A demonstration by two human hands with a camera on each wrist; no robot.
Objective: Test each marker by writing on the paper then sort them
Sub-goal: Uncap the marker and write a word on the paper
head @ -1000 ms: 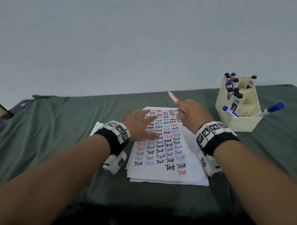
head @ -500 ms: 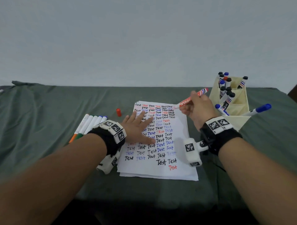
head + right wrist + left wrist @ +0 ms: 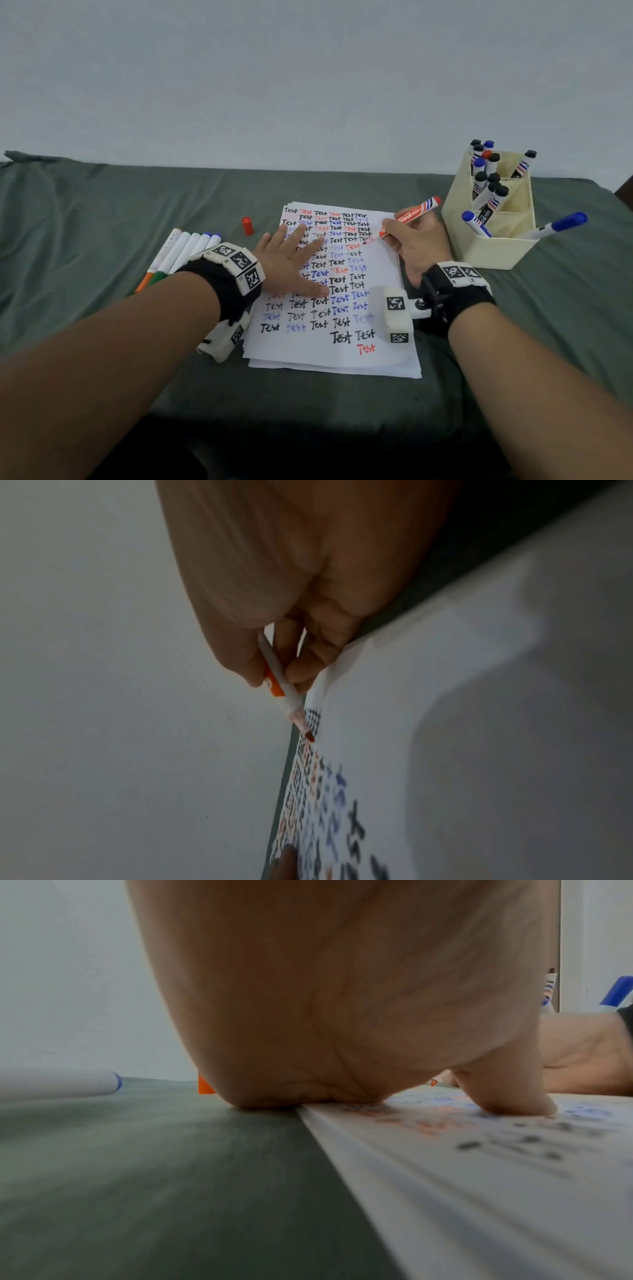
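Note:
A stack of white paper (image 3: 390, 356) covered in rows of "Test" lies mid-table. My left hand (image 3: 291, 263) presses flat on its left half, fingers spread; the left wrist view shows the palm (image 3: 342, 1015) on the paper's edge (image 3: 445, 1177). My right hand (image 3: 416, 246) grips an uncapped red marker (image 3: 411, 214) in a writing hold, its tip touching the paper at the right end of an upper row. The right wrist view shows the marker (image 3: 277, 683) pinched between thumb and fingers. Its red cap (image 3: 247, 226) stands on the cloth left of the paper.
A cream compartment holder (image 3: 496, 246) with several capped markers stands at the right, two blue-capped ones leaning out. A row of white markers (image 3: 185, 251) lies left of my left wrist. Green cloth (image 3: 102, 222) covers the table; a pale wall lies behind.
My right hand picked the red marker up from beyond the paper, turned it into a writing grip and lowered its tip onto the sheet. The left hand stayed pressed on the paper.

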